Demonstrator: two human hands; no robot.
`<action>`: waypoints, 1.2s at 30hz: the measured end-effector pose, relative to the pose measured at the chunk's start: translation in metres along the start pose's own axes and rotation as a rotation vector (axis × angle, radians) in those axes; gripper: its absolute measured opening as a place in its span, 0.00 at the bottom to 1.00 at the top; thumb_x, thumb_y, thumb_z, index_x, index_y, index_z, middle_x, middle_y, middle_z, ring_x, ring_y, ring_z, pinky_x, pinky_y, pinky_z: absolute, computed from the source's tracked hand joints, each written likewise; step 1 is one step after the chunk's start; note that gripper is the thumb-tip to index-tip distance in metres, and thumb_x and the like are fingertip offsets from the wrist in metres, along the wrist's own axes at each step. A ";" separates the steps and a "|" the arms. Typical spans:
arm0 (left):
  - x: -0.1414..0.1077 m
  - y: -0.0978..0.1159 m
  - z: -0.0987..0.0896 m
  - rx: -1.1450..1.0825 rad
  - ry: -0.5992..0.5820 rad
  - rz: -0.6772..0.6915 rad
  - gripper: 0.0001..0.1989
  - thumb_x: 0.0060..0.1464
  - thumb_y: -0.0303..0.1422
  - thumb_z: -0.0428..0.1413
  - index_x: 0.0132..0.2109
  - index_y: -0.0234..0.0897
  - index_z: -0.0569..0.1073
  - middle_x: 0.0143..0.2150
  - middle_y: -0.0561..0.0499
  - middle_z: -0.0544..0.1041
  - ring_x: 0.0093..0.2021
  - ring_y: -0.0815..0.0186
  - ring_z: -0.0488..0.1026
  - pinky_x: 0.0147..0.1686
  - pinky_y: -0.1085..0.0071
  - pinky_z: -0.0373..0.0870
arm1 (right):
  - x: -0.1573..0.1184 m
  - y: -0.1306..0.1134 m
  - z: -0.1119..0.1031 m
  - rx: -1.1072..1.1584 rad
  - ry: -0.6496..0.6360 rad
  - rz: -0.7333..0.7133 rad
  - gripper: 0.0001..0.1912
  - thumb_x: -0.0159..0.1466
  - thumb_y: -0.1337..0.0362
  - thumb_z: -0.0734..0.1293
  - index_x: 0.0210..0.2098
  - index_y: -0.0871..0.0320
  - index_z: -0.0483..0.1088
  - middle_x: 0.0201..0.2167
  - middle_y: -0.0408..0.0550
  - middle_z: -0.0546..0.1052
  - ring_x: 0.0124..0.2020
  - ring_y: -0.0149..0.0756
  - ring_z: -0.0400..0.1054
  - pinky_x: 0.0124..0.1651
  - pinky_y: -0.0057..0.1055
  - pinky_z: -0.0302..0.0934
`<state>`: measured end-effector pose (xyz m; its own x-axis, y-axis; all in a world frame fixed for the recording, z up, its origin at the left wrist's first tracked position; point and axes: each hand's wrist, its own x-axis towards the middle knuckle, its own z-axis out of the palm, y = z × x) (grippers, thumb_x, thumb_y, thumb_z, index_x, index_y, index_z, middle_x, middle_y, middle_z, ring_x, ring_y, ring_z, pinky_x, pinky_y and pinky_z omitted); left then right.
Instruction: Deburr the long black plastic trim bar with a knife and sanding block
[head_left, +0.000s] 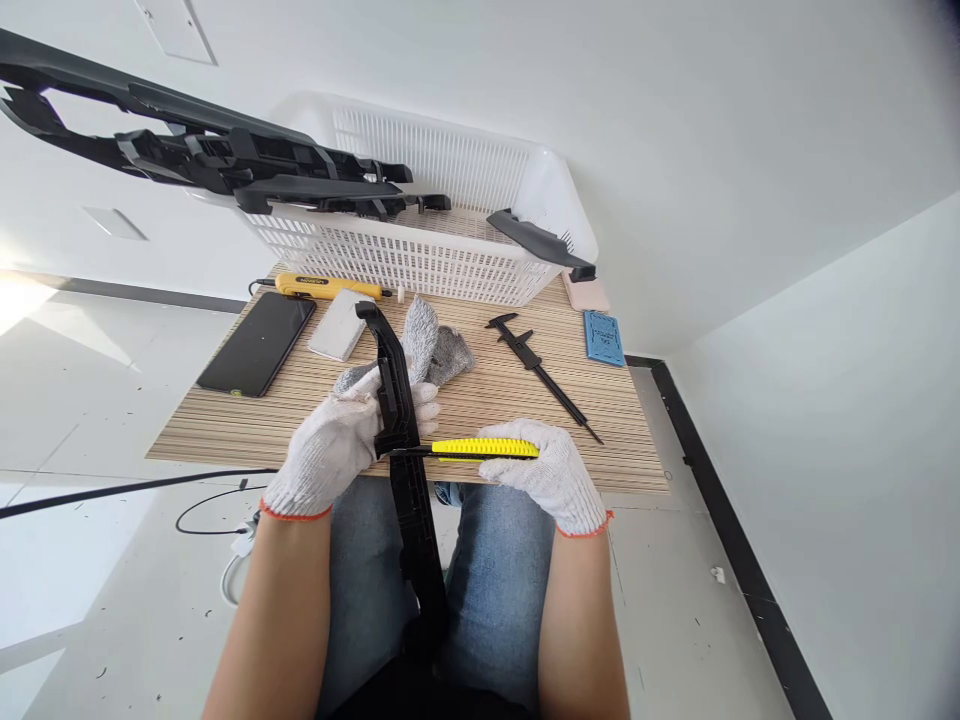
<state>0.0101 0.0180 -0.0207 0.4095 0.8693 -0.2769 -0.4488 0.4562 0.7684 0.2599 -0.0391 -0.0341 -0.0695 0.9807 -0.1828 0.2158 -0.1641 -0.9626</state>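
A long black plastic trim piece (405, 410) stands at a slant over the table's front edge, its lower end reaching down between my knees. Wrapped round its upper part is my left hand (337, 435), in a white knitted glove. My right hand (544, 470), gloved alike, grips a yellow-handled utility knife (486, 448) that points left. The knife's thin dark blade lies across the trim piece near its middle; whether it touches cannot be made out. Behind the trim, crumpled grey gloves (442, 345) lie on the wooden table (495, 400).
A white basket (390, 245) at the back holds several long black trim pieces (247, 160) jutting left. On the table are a black phone (259, 345), a grey block (342, 325), a yellow corded tool (322, 287), black calipers (540, 370) and a blue pad (603, 338).
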 end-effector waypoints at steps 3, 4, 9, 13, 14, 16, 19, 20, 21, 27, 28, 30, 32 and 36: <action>-0.001 -0.002 0.002 0.089 0.047 0.001 0.26 0.48 0.32 0.68 0.55 0.43 0.74 0.50 0.46 0.83 0.45 0.54 0.83 0.48 0.58 0.79 | 0.000 0.001 0.000 0.001 -0.002 -0.007 0.19 0.50 0.56 0.80 0.40 0.55 0.84 0.38 0.49 0.83 0.41 0.43 0.78 0.49 0.41 0.71; -0.002 -0.002 0.003 0.128 0.051 0.019 0.26 0.49 0.33 0.68 0.56 0.43 0.74 0.50 0.47 0.83 0.45 0.55 0.83 0.47 0.60 0.79 | 0.000 0.002 0.000 0.000 -0.003 -0.012 0.19 0.50 0.56 0.80 0.40 0.55 0.84 0.38 0.49 0.83 0.41 0.43 0.78 0.50 0.40 0.71; -0.004 -0.003 0.010 0.263 -0.001 0.118 0.20 0.55 0.38 0.68 0.52 0.41 0.74 0.49 0.47 0.81 0.44 0.59 0.81 0.44 0.66 0.77 | 0.001 0.002 -0.001 -0.009 -0.006 -0.030 0.19 0.51 0.56 0.80 0.41 0.54 0.84 0.39 0.49 0.83 0.41 0.43 0.77 0.50 0.40 0.71; -0.003 -0.006 0.010 0.291 0.015 0.159 0.19 0.56 0.40 0.67 0.51 0.41 0.71 0.45 0.50 0.79 0.39 0.63 0.80 0.40 0.66 0.78 | 0.000 -0.001 -0.001 -0.015 -0.008 -0.020 0.19 0.50 0.56 0.80 0.41 0.55 0.84 0.37 0.49 0.83 0.40 0.43 0.77 0.49 0.40 0.71; -0.002 -0.007 0.010 0.290 0.021 0.167 0.20 0.57 0.41 0.67 0.50 0.41 0.70 0.43 0.50 0.79 0.37 0.63 0.79 0.40 0.66 0.78 | 0.000 -0.001 0.000 -0.012 -0.006 -0.012 0.20 0.50 0.56 0.80 0.41 0.55 0.84 0.37 0.49 0.83 0.40 0.43 0.77 0.50 0.40 0.71; -0.001 -0.008 0.010 0.278 0.026 0.181 0.20 0.57 0.42 0.66 0.49 0.41 0.69 0.39 0.52 0.77 0.34 0.65 0.78 0.38 0.66 0.78 | 0.000 -0.002 0.000 -0.007 -0.005 0.002 0.20 0.50 0.56 0.81 0.41 0.55 0.84 0.38 0.48 0.83 0.41 0.43 0.78 0.50 0.40 0.71; 0.000 -0.008 0.013 0.238 0.028 0.179 0.19 0.56 0.43 0.67 0.44 0.41 0.66 0.33 0.56 0.75 0.31 0.67 0.76 0.36 0.66 0.77 | 0.000 0.000 0.000 -0.004 -0.010 -0.003 0.19 0.50 0.56 0.80 0.41 0.55 0.84 0.38 0.48 0.84 0.41 0.43 0.78 0.50 0.40 0.71; -0.001 -0.007 0.015 0.222 0.030 0.176 0.20 0.56 0.43 0.67 0.42 0.41 0.65 0.31 0.57 0.74 0.30 0.67 0.76 0.36 0.66 0.77 | 0.000 0.001 0.001 -0.004 -0.011 -0.008 0.19 0.50 0.56 0.80 0.41 0.54 0.84 0.38 0.48 0.84 0.41 0.43 0.78 0.49 0.40 0.71; -0.001 -0.007 0.015 0.211 0.036 0.175 0.20 0.56 0.43 0.67 0.40 0.41 0.64 0.30 0.57 0.74 0.29 0.67 0.75 0.36 0.67 0.77 | 0.000 0.001 0.001 -0.005 -0.014 -0.011 0.19 0.51 0.56 0.80 0.41 0.54 0.84 0.39 0.48 0.84 0.41 0.43 0.78 0.49 0.40 0.71; -0.003 -0.008 0.015 0.191 0.150 0.167 0.26 0.54 0.58 0.63 0.36 0.40 0.66 0.27 0.53 0.74 0.29 0.62 0.75 0.30 0.66 0.77 | 0.001 0.000 0.001 -0.018 -0.018 -0.010 0.20 0.50 0.54 0.81 0.40 0.55 0.84 0.38 0.49 0.84 0.42 0.44 0.78 0.49 0.41 0.71; -0.003 -0.009 0.014 0.174 0.157 0.162 0.27 0.54 0.59 0.62 0.36 0.40 0.66 0.27 0.53 0.74 0.29 0.62 0.76 0.30 0.65 0.77 | 0.001 0.000 0.000 -0.018 -0.019 -0.008 0.21 0.49 0.54 0.81 0.40 0.55 0.84 0.38 0.49 0.84 0.42 0.44 0.78 0.49 0.41 0.71; -0.001 -0.008 0.013 0.140 0.148 0.137 0.26 0.54 0.58 0.63 0.37 0.40 0.67 0.26 0.53 0.73 0.30 0.61 0.76 0.31 0.64 0.78 | 0.001 -0.001 0.000 -0.022 -0.017 -0.008 0.20 0.50 0.54 0.81 0.40 0.55 0.84 0.38 0.49 0.84 0.41 0.44 0.78 0.48 0.41 0.71; -0.001 -0.007 0.012 0.119 0.101 0.099 0.22 0.55 0.51 0.65 0.38 0.40 0.68 0.29 0.52 0.75 0.31 0.62 0.76 0.34 0.64 0.79 | 0.001 -0.002 0.000 -0.034 -0.019 -0.020 0.19 0.51 0.54 0.81 0.40 0.54 0.84 0.38 0.49 0.83 0.41 0.43 0.78 0.48 0.40 0.70; -0.005 -0.005 0.009 0.176 0.079 0.094 0.20 0.52 0.38 0.70 0.49 0.41 0.73 0.43 0.51 0.79 0.36 0.65 0.78 0.40 0.67 0.79 | 0.000 -0.002 0.000 -0.065 -0.027 -0.046 0.19 0.50 0.55 0.81 0.40 0.55 0.84 0.37 0.48 0.83 0.39 0.42 0.77 0.46 0.39 0.70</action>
<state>0.0170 0.0100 -0.0180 0.3060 0.9217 -0.2385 -0.3332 0.3384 0.8801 0.2593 -0.0387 -0.0318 -0.1065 0.9836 -0.1452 0.2745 -0.1113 -0.9551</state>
